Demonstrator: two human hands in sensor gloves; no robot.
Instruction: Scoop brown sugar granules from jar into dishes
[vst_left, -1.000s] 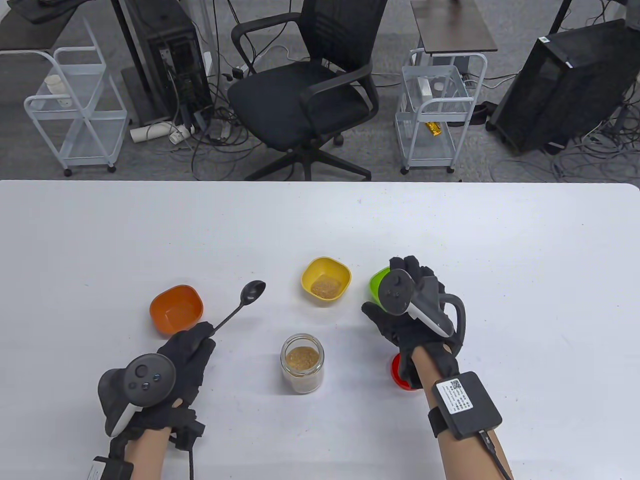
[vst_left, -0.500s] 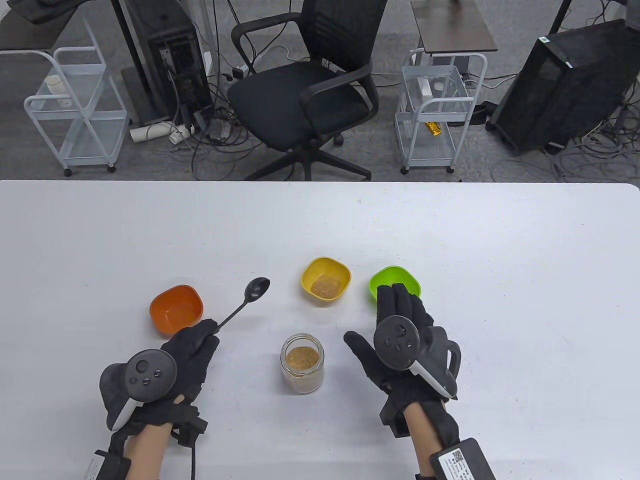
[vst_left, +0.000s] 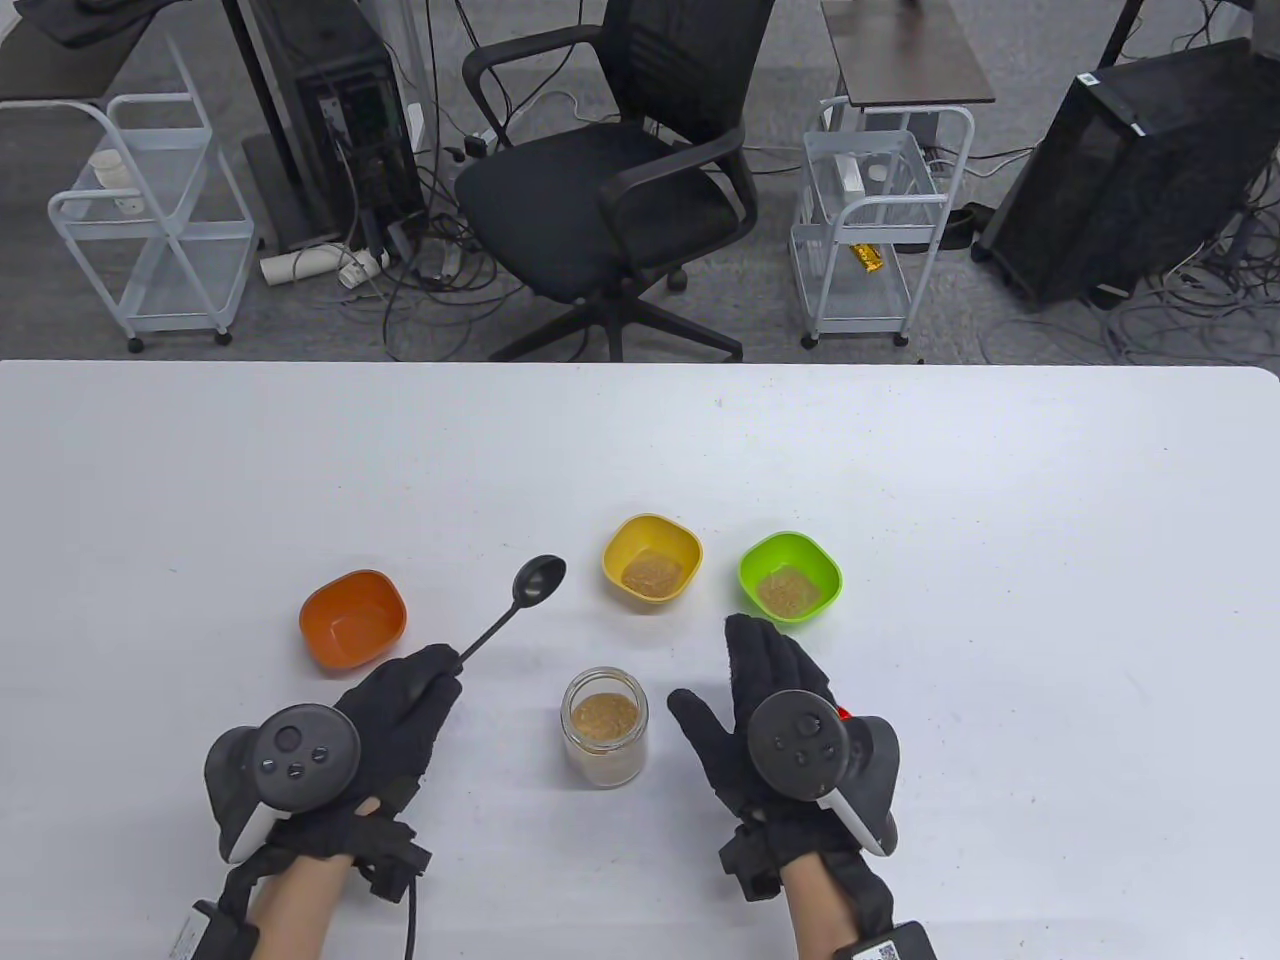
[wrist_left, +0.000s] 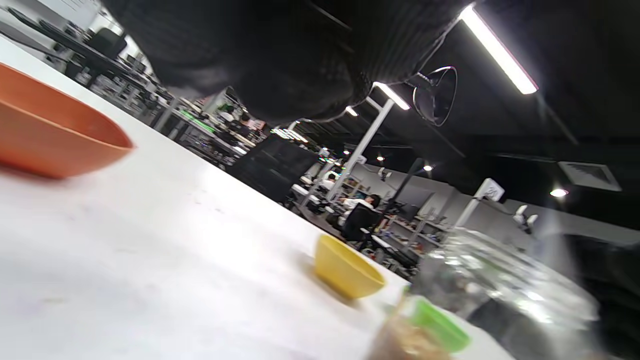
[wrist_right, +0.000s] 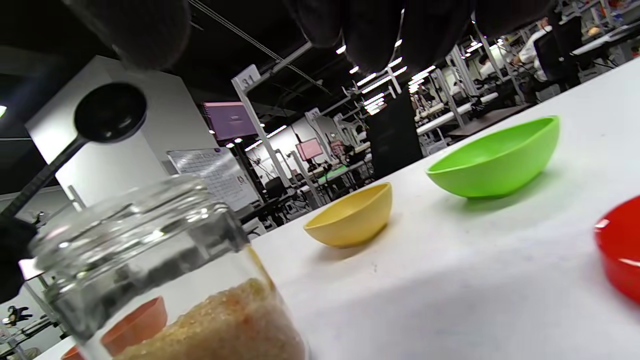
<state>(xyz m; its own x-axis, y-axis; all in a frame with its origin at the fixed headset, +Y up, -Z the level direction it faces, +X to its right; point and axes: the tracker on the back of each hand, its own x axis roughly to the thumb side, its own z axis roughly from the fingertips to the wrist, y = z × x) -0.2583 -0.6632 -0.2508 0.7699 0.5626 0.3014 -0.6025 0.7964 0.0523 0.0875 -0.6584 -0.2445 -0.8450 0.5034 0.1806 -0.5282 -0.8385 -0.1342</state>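
Left hand lower left pinches black spoon handle; right hand spread, just right of jar, centre frame.

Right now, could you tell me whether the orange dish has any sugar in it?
Empty, it seems: the orange dish shows only bare orange inside, unlike the yellow dish.

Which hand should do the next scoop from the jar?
Left. The left hand already grips the black spoon, its empty bowl raised just left of the open glass jar of brown sugar. The right hand holds nothing, open beside the jar, placed to steady it.
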